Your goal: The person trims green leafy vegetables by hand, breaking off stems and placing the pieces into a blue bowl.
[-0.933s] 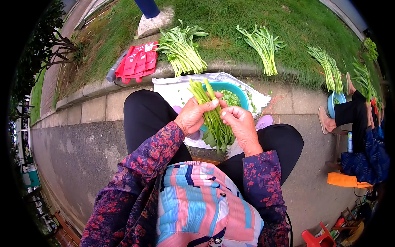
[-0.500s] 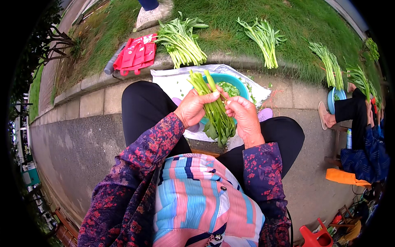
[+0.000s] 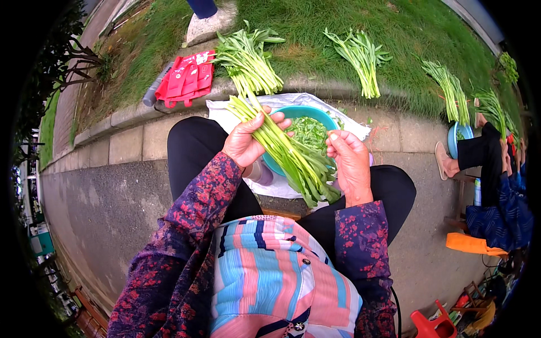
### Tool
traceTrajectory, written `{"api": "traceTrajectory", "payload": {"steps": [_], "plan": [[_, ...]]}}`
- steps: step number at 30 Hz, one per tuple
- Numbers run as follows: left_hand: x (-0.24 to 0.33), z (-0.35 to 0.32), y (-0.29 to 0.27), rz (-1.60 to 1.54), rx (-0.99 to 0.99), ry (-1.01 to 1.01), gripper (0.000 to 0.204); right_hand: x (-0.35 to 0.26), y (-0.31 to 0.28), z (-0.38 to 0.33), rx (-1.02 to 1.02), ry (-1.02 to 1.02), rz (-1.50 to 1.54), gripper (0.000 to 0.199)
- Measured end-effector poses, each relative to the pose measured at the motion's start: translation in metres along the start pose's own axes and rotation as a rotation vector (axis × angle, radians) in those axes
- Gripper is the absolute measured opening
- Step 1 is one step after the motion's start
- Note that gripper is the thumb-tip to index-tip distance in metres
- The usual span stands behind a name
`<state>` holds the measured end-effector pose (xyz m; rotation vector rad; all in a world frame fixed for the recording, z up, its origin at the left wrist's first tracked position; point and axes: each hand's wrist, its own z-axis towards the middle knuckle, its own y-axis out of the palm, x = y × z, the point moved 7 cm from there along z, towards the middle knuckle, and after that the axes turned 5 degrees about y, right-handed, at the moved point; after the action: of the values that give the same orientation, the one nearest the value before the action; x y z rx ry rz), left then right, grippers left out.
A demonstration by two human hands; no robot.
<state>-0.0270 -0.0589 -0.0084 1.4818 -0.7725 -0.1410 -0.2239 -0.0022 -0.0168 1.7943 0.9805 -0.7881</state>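
Observation:
My left hand (image 3: 246, 138) is wrapped round a bunch of long-stemmed leafy greens (image 3: 290, 155), pale stems up to the left and leaves hanging down to the right. My right hand (image 3: 350, 163) is beside the leaves, thumb and forefinger pinched together; whatever they hold is too small to make out. Beneath the bunch stands a turquoise basin (image 3: 318, 111) containing loose picked leaves (image 3: 307, 134). The bunch hides part of the basin's near side. Under the basin a white plastic sheet (image 3: 225, 115) is spread over the paving.
Along the grassy kerb lie more bundles of greens (image 3: 251, 62), another bundle (image 3: 363, 62), a red bag (image 3: 189, 79) and a grey bottle (image 3: 155, 90). At right another person sits by a blue basin (image 3: 452, 141). A red plastic stool (image 3: 434, 325) is at lower right.
My left hand has shifted left and tilted the bunch, its stems now toward upper left. My right hand has moved right, away from the stems, uncovering more of the basin.

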Motion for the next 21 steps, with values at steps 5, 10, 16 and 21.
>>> {"api": "traceTrajectory", "payload": {"steps": [5,10,16,21], "plan": [[0.013,-0.002,-0.003,0.017,-0.069,0.033,0.02,0.0,-0.001,0.0,0.036,-0.017,-0.075,0.011],[0.018,-0.005,0.002,0.013,-0.158,0.033,0.019,-0.004,0.005,-0.002,0.053,-0.021,-0.123,0.009],[0.016,-0.007,0.003,0.089,-0.209,-0.028,0.021,-0.004,0.006,-0.001,0.034,-0.057,-0.129,0.01],[0.006,-0.005,0.007,0.345,-0.094,-0.087,0.023,-0.005,0.007,-0.003,0.048,-0.043,-0.122,0.008]]}}
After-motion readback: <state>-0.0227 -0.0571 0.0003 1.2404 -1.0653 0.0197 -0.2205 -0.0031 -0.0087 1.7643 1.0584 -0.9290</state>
